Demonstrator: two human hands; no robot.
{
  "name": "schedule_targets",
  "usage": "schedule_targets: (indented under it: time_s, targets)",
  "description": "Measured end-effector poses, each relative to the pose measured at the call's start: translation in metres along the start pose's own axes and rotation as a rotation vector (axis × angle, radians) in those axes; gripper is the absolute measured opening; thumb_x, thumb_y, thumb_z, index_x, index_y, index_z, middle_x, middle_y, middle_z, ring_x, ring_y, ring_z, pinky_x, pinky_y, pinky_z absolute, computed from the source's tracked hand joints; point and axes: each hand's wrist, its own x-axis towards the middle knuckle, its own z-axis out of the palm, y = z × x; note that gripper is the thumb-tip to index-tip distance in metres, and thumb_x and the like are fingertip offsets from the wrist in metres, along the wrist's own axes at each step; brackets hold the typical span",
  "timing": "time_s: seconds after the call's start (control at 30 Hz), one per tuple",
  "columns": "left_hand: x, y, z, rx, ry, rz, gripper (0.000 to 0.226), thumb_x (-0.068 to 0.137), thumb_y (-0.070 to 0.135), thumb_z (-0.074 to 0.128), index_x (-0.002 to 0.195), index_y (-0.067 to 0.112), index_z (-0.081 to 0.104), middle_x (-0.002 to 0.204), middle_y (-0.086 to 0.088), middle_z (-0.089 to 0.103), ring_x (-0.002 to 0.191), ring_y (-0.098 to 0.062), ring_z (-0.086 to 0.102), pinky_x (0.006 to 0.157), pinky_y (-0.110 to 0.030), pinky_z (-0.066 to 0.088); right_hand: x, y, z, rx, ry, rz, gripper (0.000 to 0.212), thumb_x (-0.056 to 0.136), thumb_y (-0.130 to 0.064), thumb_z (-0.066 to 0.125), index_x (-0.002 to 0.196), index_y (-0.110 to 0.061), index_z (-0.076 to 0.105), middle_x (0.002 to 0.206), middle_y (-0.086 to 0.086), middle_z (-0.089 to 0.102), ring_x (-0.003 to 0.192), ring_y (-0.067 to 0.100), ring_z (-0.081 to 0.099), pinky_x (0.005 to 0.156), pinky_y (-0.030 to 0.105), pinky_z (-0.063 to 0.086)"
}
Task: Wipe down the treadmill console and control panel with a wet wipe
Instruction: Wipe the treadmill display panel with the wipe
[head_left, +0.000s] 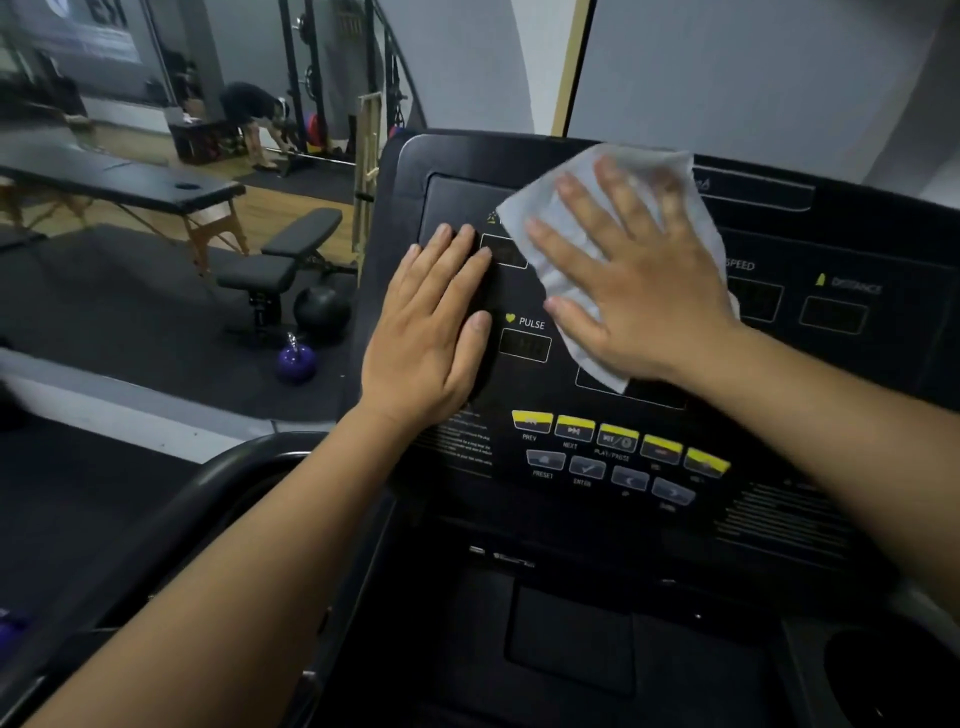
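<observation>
The black treadmill console (810, 364) fills the centre and right of the view, with small display windows and rows of yellow and grey buttons (618, 441) on its control panel. A white wet wipe (556, 260) lies spread flat on the upper middle of the panel. My right hand (634, 291) presses down on the wipe with fingers spread. My left hand (436, 332) lies flat on the console's left side, fingers together, touching the panel and holding nothing. The wipe covers part of the displays.
A black handrail (171, 514) curves at lower left. A cup holder (893, 675) sits at lower right. Beyond the console on the left are a weight bench (280, 260), a purple kettlebell (296, 358), a dark ball (322, 309), a massage table (130, 187) and a person bending over far back.
</observation>
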Motion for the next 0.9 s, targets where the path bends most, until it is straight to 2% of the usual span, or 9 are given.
schedule_targets:
  time_s: [0.1,0.2,0.37,0.43,0.53,0.6,0.7,0.8,0.9]
  targets:
    - [0.0,0.001,0.0,-0.031,-0.005,-0.011,0.053,0.1,0.026,0.036,0.145,-0.001,0.044,0.155,-0.016,0.038,0.149,-0.03,0.027,0.123,-0.047,0.016,-0.008,-0.029,0.002,0.014,0.033,0.069,0.065,0.097,-0.056,0.025,0.156,-0.031,0.016,0.165,0.007,0.006,0.151,0.034,-0.001,0.117,0.062,0.0]
    - [0.0,0.0,0.0,-0.073,0.006,-0.027,0.054,0.098,0.025,0.036,0.144,-0.003,0.044,0.154,-0.018,0.04,0.147,-0.032,0.029,0.122,-0.05,0.019,-0.054,-0.088,0.012,0.161,-0.001,-0.183,0.056,0.095,-0.049,0.036,0.146,-0.026,0.043,0.158,0.01,0.032,0.149,0.036,0.014,0.117,0.063,0.005]
    - [0.001,0.001,-0.002,-0.136,0.018,-0.04,0.052,0.099,0.024,0.037,0.141,-0.004,0.048,0.151,-0.019,0.043,0.146,-0.032,0.032,0.122,-0.048,0.02,-0.055,-0.082,0.012,0.143,-0.104,-0.437,0.044,0.094,-0.04,0.039,0.132,-0.026,0.056,0.142,0.01,0.052,0.136,0.033,0.043,0.115,0.053,0.015]
    - [0.0,0.0,-0.003,-0.186,0.023,-0.065,0.051,0.099,0.023,0.037,0.14,-0.004,0.048,0.15,-0.019,0.044,0.146,-0.031,0.033,0.122,-0.048,0.02,-0.021,-0.053,0.007,0.053,-0.055,-0.347,0.046,0.096,-0.042,0.036,0.135,-0.026,0.054,0.154,0.012,0.039,0.144,0.032,0.03,0.115,0.055,0.009]
    - [0.0,0.0,-0.006,-0.246,0.037,-0.1,0.05,0.099,0.022,0.036,0.141,-0.003,0.048,0.15,-0.018,0.045,0.146,-0.029,0.034,0.122,-0.049,0.021,0.014,-0.027,0.0,0.017,-0.015,-0.124,0.054,0.101,-0.048,0.024,0.153,-0.034,0.021,0.164,0.003,0.006,0.151,0.027,0.001,0.116,0.052,-0.003]
    - [0.001,0.002,-0.01,-0.292,0.045,-0.113,0.05,0.099,0.021,0.037,0.141,-0.004,0.047,0.151,-0.018,0.044,0.146,-0.029,0.034,0.121,-0.05,0.022,0.016,-0.042,-0.001,0.012,0.034,-0.008,0.058,0.1,-0.047,0.025,0.155,-0.033,0.016,0.165,0.005,0.004,0.151,0.031,-0.003,0.117,0.053,-0.006]
    - [-0.006,-0.001,-0.017,-0.31,0.074,-0.14,0.049,0.099,0.019,0.037,0.141,-0.004,0.047,0.153,-0.02,0.04,0.146,-0.03,0.033,0.12,-0.052,0.022,-0.021,-0.09,0.011,0.078,0.033,-0.166,0.061,0.091,-0.043,0.035,0.147,-0.021,0.039,0.16,0.015,0.024,0.149,0.039,0.011,0.117,0.058,0.004]
    - [-0.03,-0.015,-0.018,-0.178,0.044,-0.119,0.05,0.099,0.021,0.035,0.142,-0.001,0.047,0.155,-0.018,0.037,0.148,-0.03,0.028,0.121,-0.056,0.015,-0.053,-0.108,0.022,0.042,-0.061,-0.429,0.054,0.095,-0.045,0.036,0.145,-0.027,0.042,0.16,0.013,0.027,0.149,0.034,0.014,0.112,0.058,0.014]
    - [-0.046,-0.024,-0.015,-0.122,-0.006,-0.093,0.052,0.098,0.022,0.036,0.144,-0.002,0.044,0.156,-0.019,0.034,0.15,-0.032,0.022,0.123,-0.053,0.009,-0.014,-0.083,0.013,0.022,-0.015,-0.332,0.055,0.098,-0.049,0.028,0.147,-0.027,0.039,0.161,0.009,0.018,0.149,0.031,0.017,0.11,0.056,0.016]
